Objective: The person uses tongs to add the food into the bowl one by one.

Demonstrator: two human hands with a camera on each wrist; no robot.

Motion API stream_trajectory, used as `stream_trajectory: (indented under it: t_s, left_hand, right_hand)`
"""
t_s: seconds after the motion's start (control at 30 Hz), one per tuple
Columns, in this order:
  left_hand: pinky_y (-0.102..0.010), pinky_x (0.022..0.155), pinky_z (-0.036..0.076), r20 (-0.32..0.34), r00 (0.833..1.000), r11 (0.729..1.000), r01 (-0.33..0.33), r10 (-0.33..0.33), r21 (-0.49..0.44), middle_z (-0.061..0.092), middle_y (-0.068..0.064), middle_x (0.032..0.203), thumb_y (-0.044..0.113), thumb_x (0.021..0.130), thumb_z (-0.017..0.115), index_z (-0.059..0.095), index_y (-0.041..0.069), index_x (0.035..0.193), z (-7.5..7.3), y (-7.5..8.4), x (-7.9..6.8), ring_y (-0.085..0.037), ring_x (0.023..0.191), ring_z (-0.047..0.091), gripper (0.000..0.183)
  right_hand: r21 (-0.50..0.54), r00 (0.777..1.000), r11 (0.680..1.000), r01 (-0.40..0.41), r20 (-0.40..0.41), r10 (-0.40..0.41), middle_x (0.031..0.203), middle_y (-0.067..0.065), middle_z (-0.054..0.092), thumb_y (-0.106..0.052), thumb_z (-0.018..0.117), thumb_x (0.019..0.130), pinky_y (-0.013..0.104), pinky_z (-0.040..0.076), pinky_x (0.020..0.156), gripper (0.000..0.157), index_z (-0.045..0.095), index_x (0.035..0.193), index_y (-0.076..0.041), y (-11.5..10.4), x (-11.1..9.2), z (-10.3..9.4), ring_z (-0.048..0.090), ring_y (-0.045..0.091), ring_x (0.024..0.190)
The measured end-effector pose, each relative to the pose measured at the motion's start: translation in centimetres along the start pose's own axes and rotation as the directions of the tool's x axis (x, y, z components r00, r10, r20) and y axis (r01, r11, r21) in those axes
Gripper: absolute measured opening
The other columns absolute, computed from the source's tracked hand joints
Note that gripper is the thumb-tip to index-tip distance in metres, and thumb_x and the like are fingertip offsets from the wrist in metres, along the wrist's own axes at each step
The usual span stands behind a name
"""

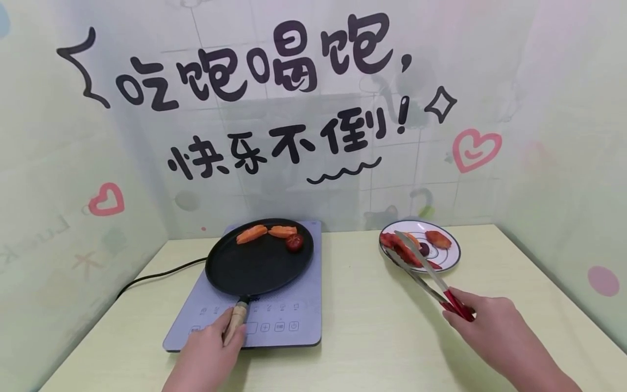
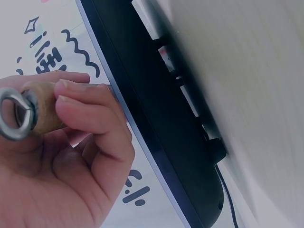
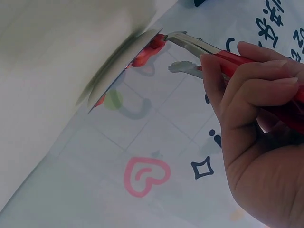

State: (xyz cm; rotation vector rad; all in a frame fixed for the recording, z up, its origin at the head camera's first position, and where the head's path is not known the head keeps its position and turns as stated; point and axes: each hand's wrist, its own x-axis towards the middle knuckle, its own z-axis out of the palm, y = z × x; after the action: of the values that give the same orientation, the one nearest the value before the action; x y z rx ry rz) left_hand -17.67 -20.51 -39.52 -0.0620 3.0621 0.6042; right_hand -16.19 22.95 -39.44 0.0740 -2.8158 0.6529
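My left hand (image 1: 208,351) grips the wooden handle (image 1: 237,320) of a flat black frying pan (image 1: 254,269); the handle's metal end ring (image 2: 15,135) shows in the left wrist view. In the pan lie two orange food pieces (image 1: 252,234) and a dark red round one (image 1: 294,243). My right hand (image 1: 502,332) holds red-handled metal tongs (image 1: 433,272), their two arms apart, over a white plate (image 1: 453,260). One tong tip is close to the red food pieces (image 1: 407,255) there; contact is unclear. An orange-brown piece (image 1: 438,239) and a dark round one (image 1: 424,249) share the plate.
The pan sits on a grey induction cooker (image 1: 303,326) with touch controls. A black cord (image 1: 161,274) runs left from behind the pan. Pale walls (image 1: 338,207) with printed lettering and hearts enclose the light wooden table (image 1: 357,326) at the back and sides.
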Motion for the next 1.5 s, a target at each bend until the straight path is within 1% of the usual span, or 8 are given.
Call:
stream_trajectory:
  t_s: [0.17, 0.27, 0.53, 0.77, 0.97, 1.1, 1.37, 1.5]
  left_hand:
    - [-0.051, 0.075, 0.049, -0.006, 1.000, 1.000, -0.002, 0.002, 0.005, 0.062, -0.029, 0.115, 0.036, 0.097, 0.051, 0.043, -0.009, 0.140, 0.0, 0.1, -0.1, -0.040, 0.098, 0.061, 0.062]
    - [-0.047, 0.070, 0.048, -0.007, 1.000, 1.000, -0.001, 0.001, 0.003, 0.063, -0.027, 0.112, 0.035, 0.097, 0.051, 0.043, -0.008, 0.140, 0.0, 0.1, -0.1, -0.035, 0.093, 0.062, 0.062]
    - [-0.047, 0.069, 0.048, -0.018, 1.000, 1.000, -0.001, 0.002, 0.006, 0.063, -0.028, 0.112, 0.035, 0.097, 0.051, 0.043, -0.008, 0.140, -0.1, 0.2, -0.2, -0.036, 0.094, 0.062, 0.061]
    - [-0.046, 0.068, 0.047, -0.010, 1.000, 1.000, 0.010, -0.010, 0.008, 0.062, -0.030, 0.113, 0.035, 0.097, 0.051, 0.042, -0.009, 0.141, -0.2, 0.3, -0.2, -0.036, 0.095, 0.061, 0.063]
    - [-0.049, 0.071, 0.048, -0.015, 1.000, 1.000, 0.013, -0.013, 0.015, 0.060, -0.031, 0.116, 0.036, 0.097, 0.051, 0.041, -0.008, 0.141, -0.2, 0.3, -0.2, -0.041, 0.099, 0.060, 0.063]
    - [-0.051, 0.074, 0.048, -0.022, 1.000, 1.000, 0.011, -0.010, 0.018, 0.060, -0.031, 0.116, 0.036, 0.097, 0.051, 0.042, -0.008, 0.140, -0.1, 0.4, -0.2, -0.044, 0.102, 0.058, 0.063]
    - [-0.050, 0.072, 0.048, -0.018, 1.000, 1.000, 0.010, -0.010, 0.018, 0.061, -0.031, 0.115, 0.035, 0.097, 0.051, 0.042, -0.009, 0.140, -0.1, 0.3, -0.2, -0.043, 0.100, 0.059, 0.062]
    - [-0.051, 0.074, 0.048, -0.021, 1.000, 1.000, 0.010, -0.009, 0.020, 0.061, -0.031, 0.115, 0.036, 0.097, 0.051, 0.042, -0.008, 0.140, -0.1, 0.3, -0.2, -0.044, 0.101, 0.059, 0.062]
  right_hand:
    - [-0.013, 0.999, 1.000, -0.023, 0.035, 0.023, 0.067, -0.008, 0.061, -0.025, 0.073, 0.084, 0.029, 0.041, 0.052, 0.047, 0.065, 0.124, -0.002, 0.1, 0.0, 0.1, 0.051, 0.014, 0.063]
    - [-0.020, 0.999, 1.000, -0.020, 0.038, 0.021, 0.066, -0.008, 0.059, -0.024, 0.072, 0.084, 0.030, 0.040, 0.051, 0.046, 0.064, 0.123, -0.001, 0.1, 0.0, 0.1, 0.050, 0.014, 0.062]
    - [-0.032, 1.000, 0.999, 0.003, 0.015, -0.002, 0.058, -0.008, 0.048, -0.023, 0.069, 0.086, 0.028, 0.035, 0.049, 0.026, 0.064, 0.108, -0.011, -0.2, -0.1, 0.2, 0.042, 0.012, 0.053]
    - [-0.092, 0.985, 0.994, -0.051, 0.159, 0.065, 0.065, -0.001, 0.053, -0.028, 0.063, 0.090, 0.034, 0.042, 0.054, 0.059, 0.046, 0.135, 0.007, -0.1, 0.2, 0.2, 0.049, 0.017, 0.062]
    - [-0.124, 0.997, 0.992, 0.022, 0.079, -0.013, 0.087, 0.009, 0.067, -0.023, 0.062, 0.090, 0.051, 0.049, 0.066, 0.058, 0.044, 0.136, 0.007, -0.1, -0.1, 0.5, 0.062, 0.028, 0.078]
    - [-0.129, 0.998, 0.991, 0.025, 0.052, -0.018, 0.097, 0.016, 0.066, -0.022, 0.063, 0.089, 0.054, 0.049, 0.063, 0.058, 0.045, 0.136, 0.006, 0.0, -0.4, 0.6, 0.063, 0.031, 0.082]
    - [-0.152, 0.998, 0.988, 0.005, 0.061, 0.005, 0.093, 0.015, 0.065, -0.021, 0.061, 0.089, 0.053, 0.048, 0.057, 0.055, 0.045, 0.134, 0.006, -0.1, -1.0, 0.2, 0.062, 0.030, 0.077]
    - [-0.163, 0.997, 0.987, 0.005, 0.072, 0.007, 0.079, 0.008, 0.060, -0.020, 0.060, 0.089, 0.044, 0.044, 0.049, 0.043, 0.049, 0.124, 0.002, -0.3, -1.1, 0.1, 0.055, 0.022, 0.064]
